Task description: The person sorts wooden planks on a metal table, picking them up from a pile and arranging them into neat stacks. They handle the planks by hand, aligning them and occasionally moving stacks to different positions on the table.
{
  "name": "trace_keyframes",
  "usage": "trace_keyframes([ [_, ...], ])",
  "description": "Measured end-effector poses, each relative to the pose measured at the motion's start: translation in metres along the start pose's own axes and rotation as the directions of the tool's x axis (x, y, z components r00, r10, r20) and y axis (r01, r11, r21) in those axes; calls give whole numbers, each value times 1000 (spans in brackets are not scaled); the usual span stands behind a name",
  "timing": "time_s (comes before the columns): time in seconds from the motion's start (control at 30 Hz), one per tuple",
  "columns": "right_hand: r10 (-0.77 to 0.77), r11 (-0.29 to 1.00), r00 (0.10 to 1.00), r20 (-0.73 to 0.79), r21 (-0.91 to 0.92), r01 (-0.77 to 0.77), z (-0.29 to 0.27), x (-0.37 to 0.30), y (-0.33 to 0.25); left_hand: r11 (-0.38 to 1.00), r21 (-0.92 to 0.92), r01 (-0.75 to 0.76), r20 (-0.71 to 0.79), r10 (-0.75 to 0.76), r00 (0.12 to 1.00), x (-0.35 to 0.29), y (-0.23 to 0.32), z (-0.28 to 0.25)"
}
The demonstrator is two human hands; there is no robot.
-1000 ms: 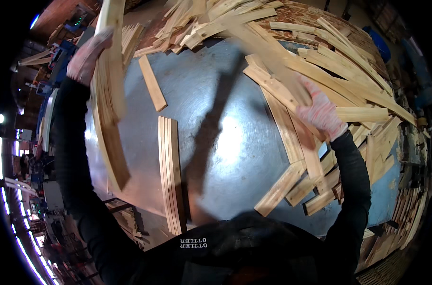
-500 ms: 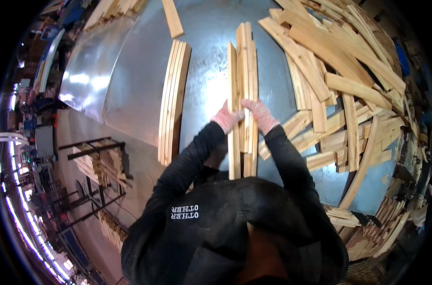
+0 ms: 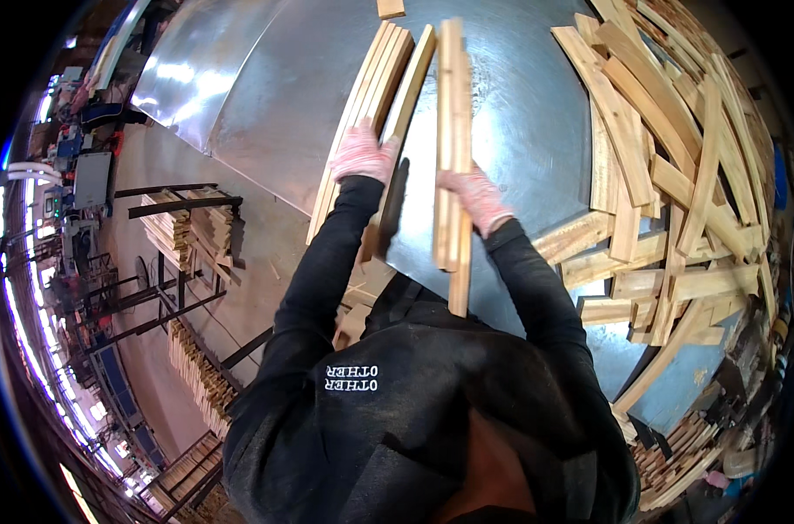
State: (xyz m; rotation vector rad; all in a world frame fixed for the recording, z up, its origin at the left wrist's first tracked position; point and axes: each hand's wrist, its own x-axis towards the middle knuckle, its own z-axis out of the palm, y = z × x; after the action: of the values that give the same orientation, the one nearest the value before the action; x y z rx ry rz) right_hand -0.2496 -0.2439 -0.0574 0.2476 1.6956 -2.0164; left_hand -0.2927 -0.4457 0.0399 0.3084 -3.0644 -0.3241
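Note:
My left hand (image 3: 364, 153), in a pink-and-white glove, reaches over a row of long wooden strips (image 3: 355, 109) standing side by side. Between its thumb side and that row it holds a single wooden strip (image 3: 412, 79), slightly apart from the row at the far end. My right hand (image 3: 477, 196), gloved alike, grips a small bundle of wooden strips (image 3: 453, 113) from the right side. One strip of this bundle sticks out farther toward my body. The bundle's far end is blurred by motion.
Under the strips lies a shiny metal tabletop (image 3: 528, 105). A jumbled heap of loose boards (image 3: 659, 175) covers its right side. One board end (image 3: 391, 9) shows at the far edge. Down on the left, a black metal rack (image 3: 183, 205) holds stacked wood beside the floor.
My left hand has carried one strip left from the middle bundle to the left row. My right hand keeps hold of the remaining bundle. The view has shifted.

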Motion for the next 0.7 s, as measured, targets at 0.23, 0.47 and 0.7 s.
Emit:
trace_keyframes([
  [0.23, 47, 882, 998, 46, -471, -20, 84, 28, -37, 735, -526, 427, 408, -222, 886, 29, -169, 60],
  [0.47, 57, 525, 994, -91, -844, -107, 92, 81, -56, 936, -304, 175, 431, -29, 902, 32, -123, 22],
  [0.7, 57, 515, 997, -49, -854, -71, 115, 58, -62, 818, -530, 224, 436, 36, 899, 21, -150, 26],
])
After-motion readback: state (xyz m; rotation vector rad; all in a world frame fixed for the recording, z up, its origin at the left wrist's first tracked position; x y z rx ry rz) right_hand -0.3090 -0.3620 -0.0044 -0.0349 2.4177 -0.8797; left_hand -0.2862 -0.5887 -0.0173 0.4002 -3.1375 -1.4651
